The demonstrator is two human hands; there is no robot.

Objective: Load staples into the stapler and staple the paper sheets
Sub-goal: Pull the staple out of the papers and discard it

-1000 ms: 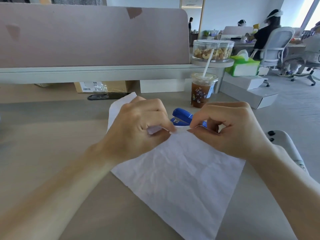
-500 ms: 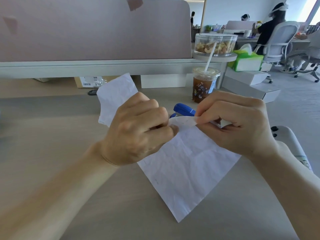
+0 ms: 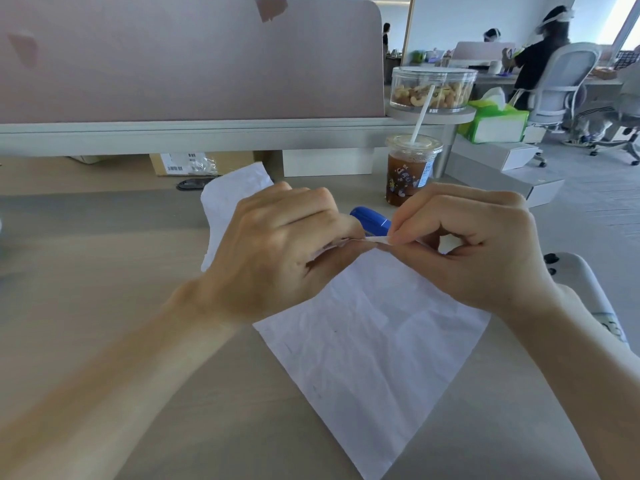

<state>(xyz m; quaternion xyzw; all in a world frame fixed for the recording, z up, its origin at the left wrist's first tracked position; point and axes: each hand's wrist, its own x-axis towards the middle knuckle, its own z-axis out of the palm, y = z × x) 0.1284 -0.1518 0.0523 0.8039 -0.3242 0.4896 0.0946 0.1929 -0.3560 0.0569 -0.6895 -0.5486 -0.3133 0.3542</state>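
Crumpled white paper sheets [image 3: 374, 348] are held just above the wooden desk [image 3: 86, 306], one corner hanging toward me. My left hand [image 3: 277, 254] pinches the paper's upper edge with curled fingers, and a flap of paper [image 3: 235, 199] sticks up behind it. My right hand [image 3: 474, 247] pinches the same edge from the right, thumb against forefinger. A blue stapler [image 3: 370, 221] lies on the desk just behind both hands, mostly hidden by them. I see no staples.
An iced coffee cup with a straw [image 3: 412, 171] stands behind the stapler. A clear jar of nuts [image 3: 431, 88] sits on a small shelf above it, next to a green tissue box [image 3: 495, 123]. A pink partition [image 3: 190, 57] closes the back. People sit at far desks.
Both hands lifted the paper's upper edge off the desk and turned the sheets, so a flap now stands behind my left hand. The stapler stayed put.
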